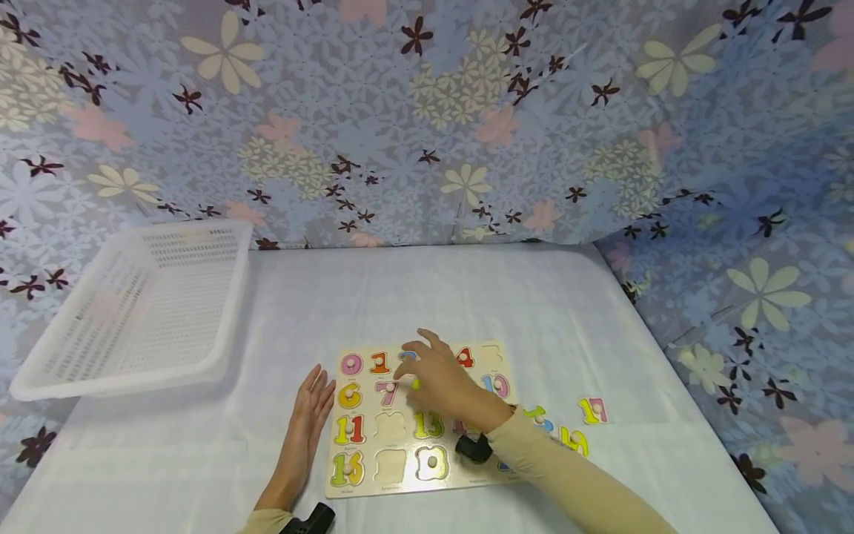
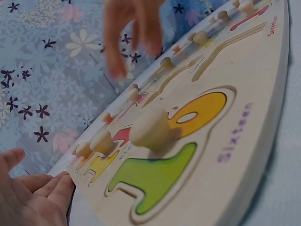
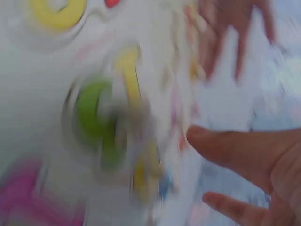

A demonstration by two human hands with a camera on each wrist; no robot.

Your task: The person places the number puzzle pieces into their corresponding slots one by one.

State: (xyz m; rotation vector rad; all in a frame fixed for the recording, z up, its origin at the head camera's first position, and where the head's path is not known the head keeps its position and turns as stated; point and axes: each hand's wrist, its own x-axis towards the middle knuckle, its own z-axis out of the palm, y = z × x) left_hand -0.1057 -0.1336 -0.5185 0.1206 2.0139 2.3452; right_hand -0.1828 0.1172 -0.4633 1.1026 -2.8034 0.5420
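Observation:
A wooden number puzzle board (image 1: 457, 476) lies on the white-covered table, with knobbed number pieces in many of its recesses. My left hand (image 1: 313, 404) lies along the board's left edge, fingers extended; its fingertips (image 2: 66, 186) are right at that edge, near the green-and-orange 16 piece (image 2: 167, 169). Over the upper middle of the board hovers my right hand (image 1: 437, 378), near the purple 7 piece (image 1: 385, 393). Its thumb (image 3: 230, 148) and fingers are spread, with nothing between them in the blurred right wrist view. The recess under eleven's right neighbour (image 1: 390, 466) is bare.
Loose number pieces lie right of the board, among them a yellow-and-pink one (image 1: 592, 410) and a yellow one (image 1: 575, 441). A white plastic basket (image 1: 230, 326) stands at the back left. Flowered cloth (image 1: 373, 148) hangs behind the table and along its right side.

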